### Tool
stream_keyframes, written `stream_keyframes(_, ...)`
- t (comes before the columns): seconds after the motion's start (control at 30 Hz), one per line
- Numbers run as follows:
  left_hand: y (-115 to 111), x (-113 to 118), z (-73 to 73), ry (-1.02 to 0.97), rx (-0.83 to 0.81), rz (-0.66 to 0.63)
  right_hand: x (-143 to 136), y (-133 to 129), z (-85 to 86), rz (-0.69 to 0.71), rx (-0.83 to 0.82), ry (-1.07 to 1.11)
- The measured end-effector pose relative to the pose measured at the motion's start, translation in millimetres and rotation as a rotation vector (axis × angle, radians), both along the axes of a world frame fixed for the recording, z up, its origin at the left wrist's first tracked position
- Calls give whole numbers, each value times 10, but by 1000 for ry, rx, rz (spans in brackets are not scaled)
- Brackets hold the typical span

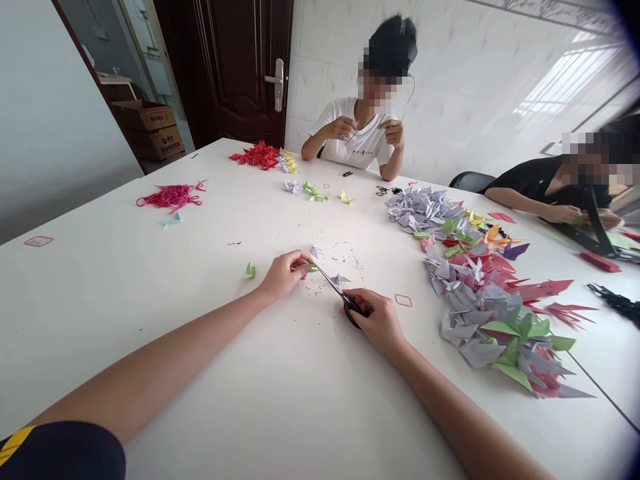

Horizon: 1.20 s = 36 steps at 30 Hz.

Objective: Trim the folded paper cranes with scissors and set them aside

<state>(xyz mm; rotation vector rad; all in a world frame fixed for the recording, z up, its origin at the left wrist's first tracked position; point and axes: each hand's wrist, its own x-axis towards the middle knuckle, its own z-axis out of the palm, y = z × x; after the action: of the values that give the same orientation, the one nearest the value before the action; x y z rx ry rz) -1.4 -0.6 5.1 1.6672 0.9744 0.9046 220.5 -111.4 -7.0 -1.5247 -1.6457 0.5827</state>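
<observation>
My left hand (286,275) pinches a small green folded-paper piece (313,269), mostly hidden by the fingers. My right hand (374,313) is wrapped round the black handles of a pair of scissors (334,285), whose blades reach left to the green paper. Whether the blades are parted I cannot tell. Close beyond the hands lie a pale paper crane (316,251) and a grey-lilac paper crane (341,279). A green paper crane (251,271) sits left of my left hand. Tiny red paper bits (356,260) are scattered around.
A long heap of paper cranes (470,287) covers the table's right side. Farther off are a red crane pile (256,155) and a pink string bundle (173,197). One person (367,127) sits opposite, holding a thin cord; another (545,193) works at the right.
</observation>
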Motion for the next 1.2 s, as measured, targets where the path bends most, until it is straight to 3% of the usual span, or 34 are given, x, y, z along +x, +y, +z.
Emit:
stream_keyframes(0.4, 2, 12, -18, 3, 73, -12, -8, 2, 23, 8, 22, -21)
stream_keyframes(1.2, 9, -23, 39, -187, -75, -8, -18, -12, 8, -37, 92, -13)
